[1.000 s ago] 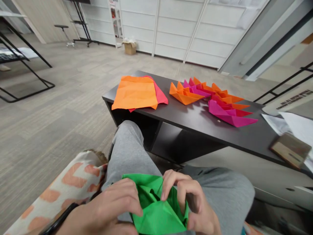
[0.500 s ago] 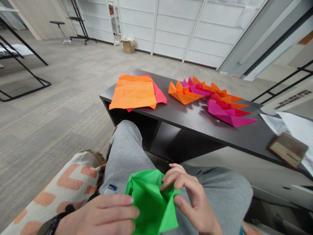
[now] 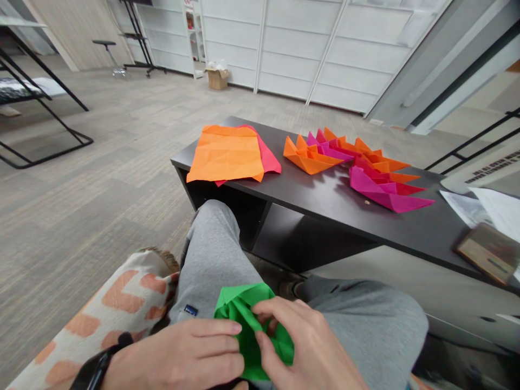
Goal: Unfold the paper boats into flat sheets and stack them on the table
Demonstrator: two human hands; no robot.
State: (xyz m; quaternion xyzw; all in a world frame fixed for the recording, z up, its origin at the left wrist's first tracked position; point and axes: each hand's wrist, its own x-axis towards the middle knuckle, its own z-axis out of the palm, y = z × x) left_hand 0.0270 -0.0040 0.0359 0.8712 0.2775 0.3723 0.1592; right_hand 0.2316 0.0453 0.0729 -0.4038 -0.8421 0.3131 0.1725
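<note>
My left hand (image 3: 190, 352) and right hand (image 3: 303, 346) both close on the green paper (image 3: 239, 314) in my lap; the far cardboard box (image 3: 217, 80) holds something white.

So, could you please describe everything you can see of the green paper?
The green paper is a thin, bright, matt sheet, partly folded and crumpled into several layers. It sits over the person's lap, on the grey trousers. The left hand lies across its left edge, fingers stretched out, thumb hidden. The right hand covers its right side, fingertips pinching the folds. Its lower part is hidden.
</note>
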